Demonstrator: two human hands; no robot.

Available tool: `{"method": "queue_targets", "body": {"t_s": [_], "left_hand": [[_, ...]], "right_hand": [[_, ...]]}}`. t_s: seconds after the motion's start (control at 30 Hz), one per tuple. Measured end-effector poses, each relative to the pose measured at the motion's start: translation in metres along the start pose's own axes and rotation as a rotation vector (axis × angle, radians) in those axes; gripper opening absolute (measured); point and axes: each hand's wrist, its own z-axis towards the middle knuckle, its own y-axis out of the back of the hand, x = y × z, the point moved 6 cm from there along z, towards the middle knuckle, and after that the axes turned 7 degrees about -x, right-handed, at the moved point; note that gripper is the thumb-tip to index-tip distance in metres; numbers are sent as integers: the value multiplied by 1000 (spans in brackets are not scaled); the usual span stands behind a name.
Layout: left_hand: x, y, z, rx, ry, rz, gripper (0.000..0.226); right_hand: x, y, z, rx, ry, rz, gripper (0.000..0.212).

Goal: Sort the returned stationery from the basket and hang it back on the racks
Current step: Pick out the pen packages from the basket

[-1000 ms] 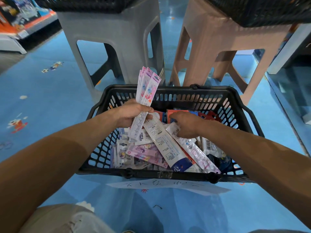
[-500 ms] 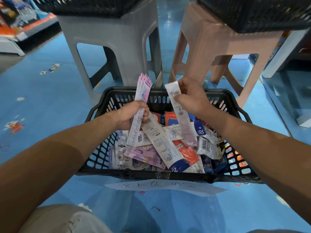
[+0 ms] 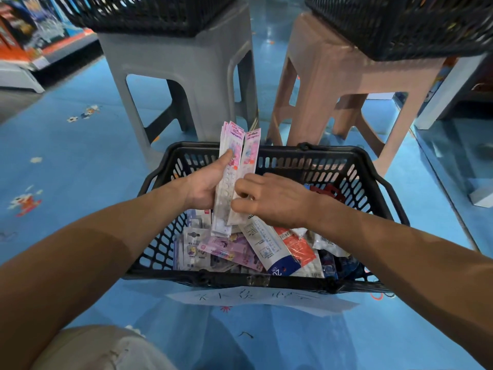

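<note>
SHOP FLOOR, head cam: a person sorts returned stationery over a blue floor (image 3: pixel 66 182). Two plastic stools stand at the back, a grey stool (image 3: pixel 186 62) at left and a pink stool (image 3: pixel 333 68) at right, each w/ a black mesh crate on top (image 3: pixel 149 14) (image 3: pixel 400 25). In front of them, on the floor, sits the black basket (image 3: pixel 314 150), a handwritten paper sign (image 3: pixel 266 300) taped to its near rim.

Both bare forearms reach in over that rim. The left hand (image 3: pixel 204 186) grasps a stack of pink ruler packs (image 3: pixel 231 145), held upright above the basket, thumb pressed on the front of the top one. The right hand (image 3: pixel 274 200), fingers curled, pinches the lower end of a single pink pack (image 3: pixel 250 150), which stands just beside the stack and touches it along one edge.

Below the hands lies the rest of the stock, in a loose heap inside the basket: a white-and-blue ruler pack (image 3: pixel 266 249) marked 20 cm, a red pack (image 3: pixel 300 245) next to it, a flat pink pack (image 3: pixel 232 249) at left, plus misc. small bags too jumbled to tell apart.
</note>
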Motion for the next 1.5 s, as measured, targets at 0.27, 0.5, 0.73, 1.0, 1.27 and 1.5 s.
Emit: {"method": "queue_targets", "body": {"t_s": [0.27, 0.5, 0.73, 1.0, 1.27, 1.5], "left_hand": [[1, -4, 5, 12, -82, 76, 67], [0, -6, 10, 4, -126, 23, 30], [-9, 0, 13, -45, -181, -74, 39], [-7, -36, -1, -55, -425, 452, 6], [8, -48, 9, -22, -271, 339, 21], [19, -24, 16, -35, -116, 381, 14]], "right_hand": [[6, -8, -4, 5, 21, 25, 20], [7, -7, -2, -25, 35, 32, 36], [-25, -4, -13, -10, -362, 36, 19], [-70, -21, -31, -361, -1772, 1300, 44], [-86, -6, -26, -727, -1630, 1181, 11], [-101, 26, -24, -971, -1546, 1091, 13]]}}
